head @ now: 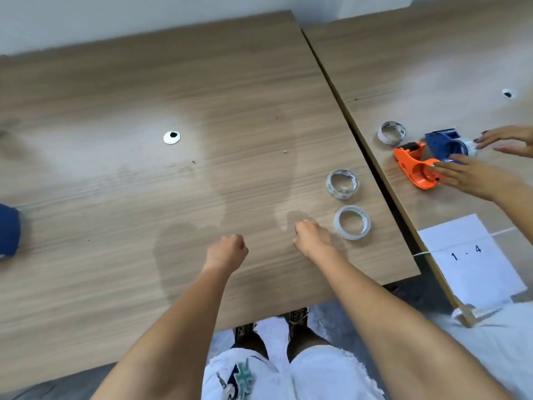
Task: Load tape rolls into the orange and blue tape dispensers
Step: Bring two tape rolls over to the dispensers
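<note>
A person stands at a wood-grain counter (173,197) with both hands curled into loose fists, gripping nothing. The left hand (226,251) hovers near the front edge; the right hand (313,236) sits just beside the nearer clear tape roll with a white core (352,222), which lies flat, hole up, immediately to that hand's right. A second clear tape roll (342,183) rests a little farther back, tipped slightly on its side. Both rolls lie to the right of the wearer, so the right hand is plainly the closer one for a pickup.

The dispensers are well apart from those hands, across the dark seam on the adjoining counter (432,67) to the right. The orange plastic tape dispenser (415,166) lies on its side, its long axis running from far-left to near-right, with another person's hand (464,174) laid on its rounded end. The blue plastic tape dispenser (442,142) sits touching it just behind, a roll seemingly already in it, and that person's other hand (507,140) is spread open beside it. A spent white cardboard core (391,133) lies to the left of the blue one.

A white paper sheet (473,264) reads "1 - 4". Print on the roll cores is too small to read.
</note>
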`<action>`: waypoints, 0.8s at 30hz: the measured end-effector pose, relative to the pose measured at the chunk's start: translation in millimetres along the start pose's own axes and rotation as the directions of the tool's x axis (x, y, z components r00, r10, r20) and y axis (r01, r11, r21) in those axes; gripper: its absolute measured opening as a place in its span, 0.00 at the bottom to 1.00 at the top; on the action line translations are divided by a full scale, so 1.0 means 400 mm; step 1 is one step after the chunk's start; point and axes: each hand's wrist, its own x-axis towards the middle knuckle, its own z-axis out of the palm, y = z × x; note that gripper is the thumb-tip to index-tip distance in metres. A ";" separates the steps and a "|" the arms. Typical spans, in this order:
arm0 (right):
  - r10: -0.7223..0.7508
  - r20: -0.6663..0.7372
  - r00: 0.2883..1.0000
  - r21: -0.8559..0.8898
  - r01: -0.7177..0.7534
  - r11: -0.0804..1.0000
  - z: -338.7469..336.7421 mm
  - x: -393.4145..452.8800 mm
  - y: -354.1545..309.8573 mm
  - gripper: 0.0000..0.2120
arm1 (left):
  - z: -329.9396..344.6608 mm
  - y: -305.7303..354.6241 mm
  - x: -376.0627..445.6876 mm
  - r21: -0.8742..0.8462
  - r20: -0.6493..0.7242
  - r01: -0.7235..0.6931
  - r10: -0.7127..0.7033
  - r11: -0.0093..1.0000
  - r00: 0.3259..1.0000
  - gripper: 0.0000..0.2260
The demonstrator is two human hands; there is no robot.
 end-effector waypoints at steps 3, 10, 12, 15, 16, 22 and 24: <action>0.012 -0.039 0.999 -0.020 -0.013 1.000 -0.037 0.039 0.116 0.15 | 0.027 0.134 0.039 0.008 -0.017 -0.061 0.061 0.998 0.998 0.11; 0.043 -0.215 0.976 -0.055 -0.056 0.997 -0.084 0.167 0.320 0.16 | 0.111 0.449 0.108 0.202 -0.218 -0.508 0.544 0.837 0.810 0.13; 0.061 -0.230 0.971 -0.044 -0.073 0.996 -0.087 0.203 0.352 0.16 | 0.135 0.499 0.128 0.287 -0.182 -0.586 0.644 0.758 0.743 0.16; 0.044 -0.207 0.977 -0.048 -0.055 0.997 -0.074 0.251 0.389 0.17 | 0.159 0.535 0.160 0.330 -0.076 -0.633 0.688 0.700 0.721 0.21; 0.029 -0.190 0.981 -0.056 -0.040 0.998 -0.065 0.264 0.397 0.17 | 0.168 0.543 0.170 0.338 -0.035 -0.640 0.689 0.690 0.724 0.23; -0.048 -0.241 0.969 -0.109 0.023 0.994 -0.023 0.304 0.408 0.16 | 0.223 0.537 0.204 0.435 0.073 -0.652 0.697 0.622 0.713 0.16; -0.066 -0.273 0.960 -0.118 0.034 0.992 -0.016 0.311 0.406 0.15 | 0.226 0.531 0.204 0.513 0.079 -0.648 0.721 0.563 0.689 0.11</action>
